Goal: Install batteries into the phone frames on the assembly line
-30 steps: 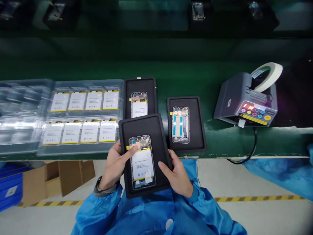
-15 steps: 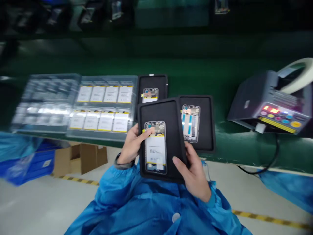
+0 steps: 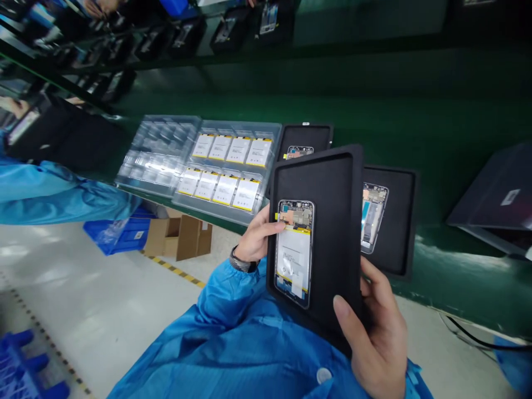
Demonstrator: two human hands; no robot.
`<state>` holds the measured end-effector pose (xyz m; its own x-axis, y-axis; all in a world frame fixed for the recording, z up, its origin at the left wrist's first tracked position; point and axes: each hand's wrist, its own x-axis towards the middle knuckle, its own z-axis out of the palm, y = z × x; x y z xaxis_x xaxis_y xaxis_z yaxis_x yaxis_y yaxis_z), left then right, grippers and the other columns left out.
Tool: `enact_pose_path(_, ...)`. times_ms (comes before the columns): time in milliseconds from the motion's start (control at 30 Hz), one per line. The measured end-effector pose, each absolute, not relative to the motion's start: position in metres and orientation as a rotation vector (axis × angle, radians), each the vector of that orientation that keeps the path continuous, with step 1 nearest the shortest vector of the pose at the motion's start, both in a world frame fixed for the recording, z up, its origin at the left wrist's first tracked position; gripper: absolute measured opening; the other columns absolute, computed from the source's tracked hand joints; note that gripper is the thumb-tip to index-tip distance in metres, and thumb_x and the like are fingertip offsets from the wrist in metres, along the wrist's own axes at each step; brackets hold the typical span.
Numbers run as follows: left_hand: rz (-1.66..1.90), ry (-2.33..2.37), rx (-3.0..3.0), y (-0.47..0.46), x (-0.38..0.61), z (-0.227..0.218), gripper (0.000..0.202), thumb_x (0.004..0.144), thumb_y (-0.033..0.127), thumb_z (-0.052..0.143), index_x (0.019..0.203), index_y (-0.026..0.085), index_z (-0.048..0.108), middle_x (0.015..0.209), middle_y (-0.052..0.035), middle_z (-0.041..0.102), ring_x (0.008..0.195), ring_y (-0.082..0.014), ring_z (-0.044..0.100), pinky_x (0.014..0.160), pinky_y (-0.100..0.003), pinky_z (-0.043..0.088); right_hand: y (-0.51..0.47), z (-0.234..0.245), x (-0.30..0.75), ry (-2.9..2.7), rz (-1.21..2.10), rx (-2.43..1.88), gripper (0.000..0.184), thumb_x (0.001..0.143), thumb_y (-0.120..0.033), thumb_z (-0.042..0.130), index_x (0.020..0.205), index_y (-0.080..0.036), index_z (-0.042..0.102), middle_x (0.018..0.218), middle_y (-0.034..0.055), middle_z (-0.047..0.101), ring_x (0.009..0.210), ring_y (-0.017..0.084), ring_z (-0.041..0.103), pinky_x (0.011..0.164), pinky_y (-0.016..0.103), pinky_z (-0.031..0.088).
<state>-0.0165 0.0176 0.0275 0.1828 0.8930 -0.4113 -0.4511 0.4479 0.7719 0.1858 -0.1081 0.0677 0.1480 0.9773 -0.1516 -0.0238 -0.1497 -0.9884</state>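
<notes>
Both hands hold a black foam tray (image 3: 332,188) lifted above the bench edge. An opened phone frame (image 3: 294,252) with a white battery lies in the tray's recess. My left hand (image 3: 257,238) grips the tray's left edge, its thumb pressing the yellow tab at the phone's upper left. My right hand (image 3: 374,327) holds the tray's lower right corner, thumb on top. Behind the held tray, two more black trays (image 3: 394,221) with phone frames rest on the green bench (image 3: 436,122).
A clear blister tray of white batteries (image 3: 226,172) lies at left on the bench, beside an empty-looking clear tray (image 3: 155,152). A grey tape dispenser (image 3: 494,199) sits at right. Another person's blue sleeve (image 3: 54,194) is at left. A cardboard box (image 3: 178,235) and blue crates are on the floor.
The view has swung left and the held tray has risen closer to the camera, tilting right. Both hands kept their grip. The tape dispenser has slid toward the right edge.
</notes>
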Motion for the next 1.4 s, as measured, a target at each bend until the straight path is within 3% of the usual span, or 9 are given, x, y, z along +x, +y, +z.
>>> enact_pose_path(233, 0.995, 0.95, 0.572, 0.013, -0.018, 0.026, 0.047, 0.065, 0.03, 0.095, 0.105, 0.019, 0.072, 0.088, -0.0023, 0.077, 0.082, -0.0225, 0.074, 0.081, -0.033, 0.059, -0.116, 0.071, 0.177, -0.885, 1.184, -1.497, 0.052, 0.096, -0.031, 0.074, 0.146, -0.028, 0.06, 0.125, 0.008, 0.077, 0.105, 0.023, 0.077, 0.088, 0.031, 0.065)
enact_pose_path(500, 1.031, 0.919, 0.617, 0.007, -0.019, 0.031, 0.044, 0.071, 0.027, 0.093, 0.109, 0.02, 0.073, 0.089, -0.0019, 0.078, 0.083, -0.0212, 0.075, 0.076, -0.029, 0.059, -0.127, 0.069, 0.176, -0.8, 1.182, -1.576, 0.054, 0.092, -0.036, 0.077, 0.142, -0.024, 0.062, 0.118, 0.0084, 0.078, 0.103, 0.024, 0.076, 0.089, 0.033, 0.061)
enact_pose_path(600, 1.028, 0.91, 0.607, 0.006, -0.018, 0.033, 0.044, 0.071, 0.026, 0.093, 0.109, 0.019, 0.072, 0.089, -0.0016, 0.077, 0.076, -0.0182, 0.072, 0.071, -0.027, 0.057, -0.127, 0.066, 0.176, -0.788, 1.177, -1.595, 0.055, 0.091, -0.038, 0.078, 0.141, -0.023, 0.063, 0.117, 0.0098, 0.078, 0.1, 0.025, 0.075, 0.087, 0.035, 0.06)
enact_pose_path(800, 0.982, 0.89, 0.564, 0.01, -0.018, 0.028, 0.043, 0.07, 0.025, 0.094, 0.107, 0.019, 0.072, 0.091, -0.0016, 0.076, 0.076, -0.0158, 0.07, 0.071, -0.025, 0.055, -0.127, 0.037, 0.183, -0.803, 1.127, -1.522, 0.054, 0.088, -0.036, 0.081, 0.139, -0.023, 0.066, 0.112, 0.0093, 0.079, 0.093, 0.025, 0.076, 0.08, 0.033, 0.06)
enact_pose_path(933, 0.932, 0.905, 0.549, 0.012, -0.015, 0.017, 0.04, 0.069, 0.031, 0.097, 0.095, 0.015, 0.071, 0.086, -0.0021, 0.074, 0.069, -0.013, 0.067, 0.07, -0.024, 0.053, -0.128, 0.011, 0.188, -0.707, 1.202, -1.516, 0.063, 0.087, -0.037, 0.082, 0.144, -0.021, 0.061, 0.118, 0.0099, 0.079, 0.099, 0.026, 0.075, 0.087, 0.034, 0.059)
enact_pose_path(1033, 0.916, 0.94, 0.502, 0.015, -0.015, 0.01, 0.044, 0.066, 0.031, 0.099, 0.097, 0.016, 0.071, 0.089, -0.0037, 0.076, 0.071, -0.0147, 0.07, 0.071, -0.026, 0.055, -0.124, -0.001, 0.185, -0.6, 1.283, -1.512, 0.068, 0.089, -0.04, 0.08, 0.149, -0.021, 0.056, 0.126, 0.011, 0.076, 0.112, 0.027, 0.073, 0.094, 0.035, 0.059)
enact_pose_path(1267, 0.886, 0.807, 0.524, -0.016, -0.042, 0.013, 0.051, 0.077, 0.029, 0.092, 0.123, 0.019, 0.074, 0.122, -0.0126, 0.078, 0.106, -0.0269, 0.076, 0.094, -0.036, 0.058, -0.096, -0.006, 0.167, -0.471, 1.329, -1.446, 0.085, 0.095, -0.05, 0.071, 0.166, -0.023, 0.034, 0.138, 0.011, 0.071, 0.13, 0.028, 0.066, 0.101, 0.039, 0.06)
enact_pose_path(1400, 1.109, 0.833, 0.369, -0.063, -0.049, -0.005, 0.045, 0.083, 0.036, 0.087, 0.122, 0.019, 0.075, 0.119, -0.0134, 0.079, 0.106, -0.0286, 0.077, 0.09, -0.037, 0.06, -0.084, -0.022, 0.151, -0.581, 1.368, -1.411, 0.081, 0.099, -0.054, 0.066, 0.166, -0.024, 0.034, 0.144, 0.011, 0.067, 0.132, 0.025, 0.065, 0.103, 0.037, 0.06)
